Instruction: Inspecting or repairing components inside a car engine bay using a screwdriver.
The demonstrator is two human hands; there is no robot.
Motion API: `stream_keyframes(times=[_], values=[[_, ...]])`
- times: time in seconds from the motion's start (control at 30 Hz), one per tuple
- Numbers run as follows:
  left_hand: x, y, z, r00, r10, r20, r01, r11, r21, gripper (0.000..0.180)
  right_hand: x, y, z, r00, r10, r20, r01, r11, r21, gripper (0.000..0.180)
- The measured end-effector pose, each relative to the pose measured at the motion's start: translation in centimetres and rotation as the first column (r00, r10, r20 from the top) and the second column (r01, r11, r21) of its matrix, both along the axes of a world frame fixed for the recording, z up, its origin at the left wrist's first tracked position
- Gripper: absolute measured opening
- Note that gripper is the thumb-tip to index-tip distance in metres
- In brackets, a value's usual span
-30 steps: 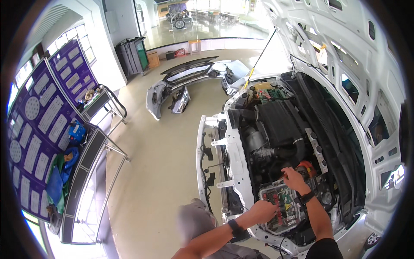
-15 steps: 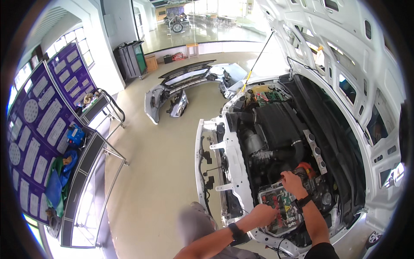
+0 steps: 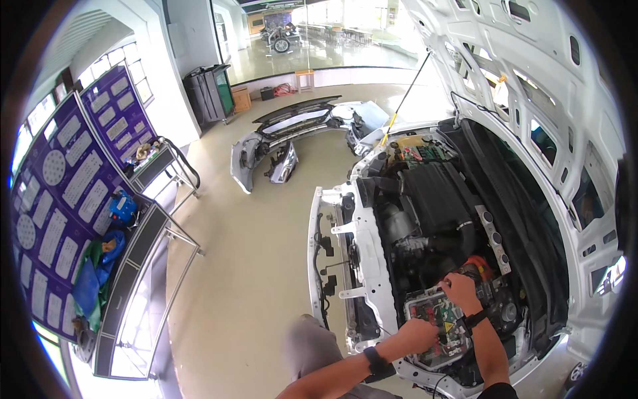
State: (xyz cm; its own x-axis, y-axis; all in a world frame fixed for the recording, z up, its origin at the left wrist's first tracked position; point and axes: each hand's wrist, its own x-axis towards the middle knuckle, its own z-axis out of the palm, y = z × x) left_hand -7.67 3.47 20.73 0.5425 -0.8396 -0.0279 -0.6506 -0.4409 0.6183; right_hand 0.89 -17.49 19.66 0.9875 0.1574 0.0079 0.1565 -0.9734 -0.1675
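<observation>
White bodywork frames the open engine bay (image 3: pixel 458 219) as I lean over the uncovered electronics box (image 3: pixel 442 326) at five o'clock. My left hand (image 3: pixel 417 334) rests curled on the box's near-left edge, fingers closed together; whether it pinches anything I cannot tell. My right hand (image 3: pixel 458 291), at the box's far side beside an orange connector (image 3: pixel 480 267), has slid slightly toward me within the last second, fingers bent onto the unit. Both hands now bracket the box. A removed bumper (image 3: pixel 292 133) lies on the floor at eleven o'clock.
</observation>
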Motion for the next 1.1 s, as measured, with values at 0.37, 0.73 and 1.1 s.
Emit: stream_keyframes(times=[0.37,0.73,1.1], values=[[-0.1,-0.6,-0.5,1.000,-0.005,0.005,0.005,1.000,0.019,0.023,0.9,-2.8,-1.2,0.974,0.176,0.142,-0.201,0.962,0.188,0.023],[0.1,-1.1,0.4,0.999,0.015,-0.035,-0.014,1.000,0.027,0.020,1.4,-1.3,-0.8,0.999,0.043,0.012,-0.044,0.999,0.024,0.021],[-0.5,-1.1,0.0,0.999,0.013,-0.044,-0.011,0.998,0.058,0.022,0.7,-1.1,-0.5,0.992,0.091,-0.091,-0.082,0.992,0.094,0.018]])
